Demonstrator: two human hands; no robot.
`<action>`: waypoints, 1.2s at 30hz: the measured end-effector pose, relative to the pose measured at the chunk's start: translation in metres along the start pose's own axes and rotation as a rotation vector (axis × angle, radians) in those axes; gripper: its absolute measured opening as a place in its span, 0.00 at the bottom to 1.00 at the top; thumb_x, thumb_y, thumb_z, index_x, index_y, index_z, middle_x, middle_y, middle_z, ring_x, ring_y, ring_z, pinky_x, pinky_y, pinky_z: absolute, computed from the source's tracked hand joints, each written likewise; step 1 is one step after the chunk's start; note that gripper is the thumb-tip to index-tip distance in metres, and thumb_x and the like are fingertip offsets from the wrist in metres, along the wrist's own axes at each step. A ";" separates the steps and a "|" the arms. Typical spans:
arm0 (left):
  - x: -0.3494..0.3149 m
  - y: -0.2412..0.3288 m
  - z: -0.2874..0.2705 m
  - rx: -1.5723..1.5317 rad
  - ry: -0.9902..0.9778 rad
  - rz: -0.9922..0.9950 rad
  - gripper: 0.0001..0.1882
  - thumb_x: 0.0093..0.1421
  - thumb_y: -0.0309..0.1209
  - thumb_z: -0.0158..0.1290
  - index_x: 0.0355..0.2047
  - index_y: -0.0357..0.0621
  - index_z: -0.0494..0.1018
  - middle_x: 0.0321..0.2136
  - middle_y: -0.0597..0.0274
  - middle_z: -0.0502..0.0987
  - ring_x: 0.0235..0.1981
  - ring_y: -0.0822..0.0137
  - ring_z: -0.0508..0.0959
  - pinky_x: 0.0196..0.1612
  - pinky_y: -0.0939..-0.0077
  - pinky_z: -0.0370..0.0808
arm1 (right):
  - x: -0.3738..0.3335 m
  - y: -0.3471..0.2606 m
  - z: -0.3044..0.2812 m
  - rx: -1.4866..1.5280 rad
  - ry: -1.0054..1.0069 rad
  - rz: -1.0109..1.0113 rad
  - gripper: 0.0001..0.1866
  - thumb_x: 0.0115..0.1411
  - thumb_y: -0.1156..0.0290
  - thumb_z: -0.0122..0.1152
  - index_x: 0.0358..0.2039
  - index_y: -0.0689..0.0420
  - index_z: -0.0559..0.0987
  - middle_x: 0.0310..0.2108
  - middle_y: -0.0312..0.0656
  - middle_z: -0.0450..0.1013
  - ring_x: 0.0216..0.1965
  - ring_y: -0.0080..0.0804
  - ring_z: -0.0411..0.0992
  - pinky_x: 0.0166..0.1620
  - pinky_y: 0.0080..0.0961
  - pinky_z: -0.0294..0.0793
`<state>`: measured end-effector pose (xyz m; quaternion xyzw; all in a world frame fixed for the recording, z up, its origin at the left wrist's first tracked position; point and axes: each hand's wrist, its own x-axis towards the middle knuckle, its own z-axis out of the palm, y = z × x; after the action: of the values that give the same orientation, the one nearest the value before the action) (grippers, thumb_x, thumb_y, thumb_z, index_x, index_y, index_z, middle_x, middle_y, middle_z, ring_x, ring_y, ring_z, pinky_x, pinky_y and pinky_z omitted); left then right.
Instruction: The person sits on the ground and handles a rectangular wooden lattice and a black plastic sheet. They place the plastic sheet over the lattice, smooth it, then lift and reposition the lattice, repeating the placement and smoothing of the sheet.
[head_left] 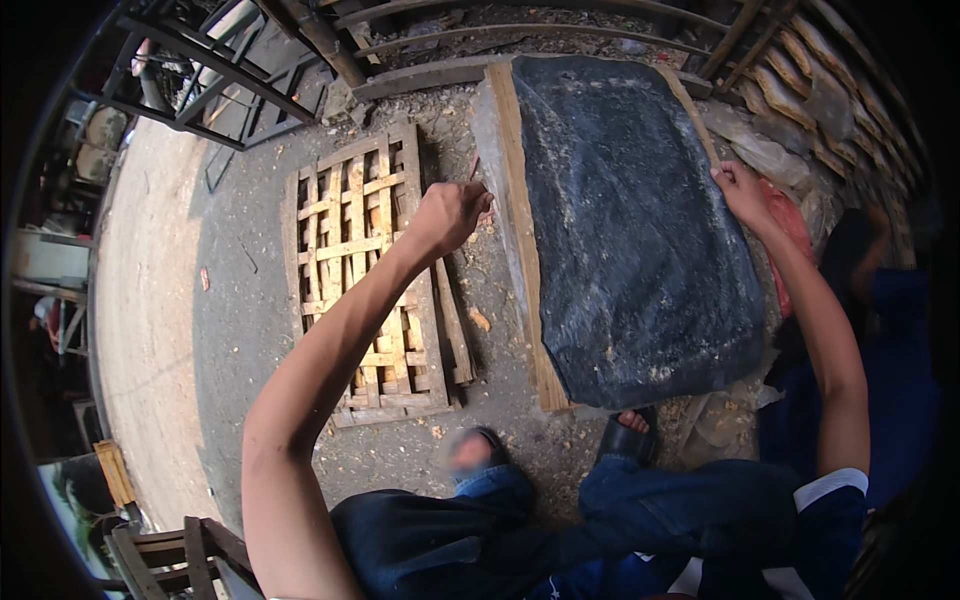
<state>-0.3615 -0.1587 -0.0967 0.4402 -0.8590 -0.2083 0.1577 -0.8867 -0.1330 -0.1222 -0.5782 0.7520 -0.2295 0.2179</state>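
Keep your left hand (pixel 452 212) pinching the pencil (pixel 474 170) against the board (pixel 520 230); right hand (pixel 740 190) grips the slab's (pixel 630 230) far edge.

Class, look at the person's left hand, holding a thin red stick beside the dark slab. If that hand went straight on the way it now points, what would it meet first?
Most likely the pale wooden board edging the dark slab: the left hand and its thin red stick point up and right toward it. Depth is unclear, so it may pass just above.

Big dark grey stone slab (pixel 630 230) looks rough w/ a slight sheen, pale wooden plank (pixel 522 240) under it & slatted wooden pallet (pixel 365 280) both raw, matt.
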 end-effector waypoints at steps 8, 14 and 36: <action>-0.021 -0.068 -0.034 0.137 0.113 -0.242 0.13 0.69 0.36 0.51 0.34 0.40 0.78 0.25 0.40 0.79 0.29 0.39 0.81 0.34 0.49 0.76 | -0.005 -0.002 -0.001 -0.022 -0.001 0.029 0.25 0.71 0.52 0.56 0.55 0.63 0.75 0.44 0.50 0.80 0.46 0.37 0.77 0.52 0.32 0.72; -0.090 -0.131 -0.055 0.589 0.056 -0.386 0.14 0.65 0.40 0.52 0.33 0.45 0.82 0.32 0.50 0.82 0.32 0.54 0.83 0.37 0.54 0.79 | 0.005 -0.006 0.003 -0.026 0.101 0.012 0.29 0.71 0.52 0.55 0.61 0.61 0.71 0.50 0.53 0.78 0.51 0.41 0.77 0.56 0.33 0.71; -0.196 -0.123 -0.042 0.438 -0.411 -0.768 0.25 0.61 0.43 0.54 0.55 0.43 0.74 0.53 0.49 0.77 0.57 0.51 0.76 0.60 0.50 0.72 | -0.217 -0.208 0.065 -0.070 -0.730 -1.179 0.11 0.50 0.76 0.66 0.36 0.54 0.84 0.32 0.36 0.80 0.35 0.32 0.76 0.39 0.30 0.72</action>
<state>-0.1473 -0.0710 -0.1389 0.6978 -0.6716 -0.1487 -0.1997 -0.6365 0.0243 -0.0368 -0.9371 0.1980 -0.0763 0.2771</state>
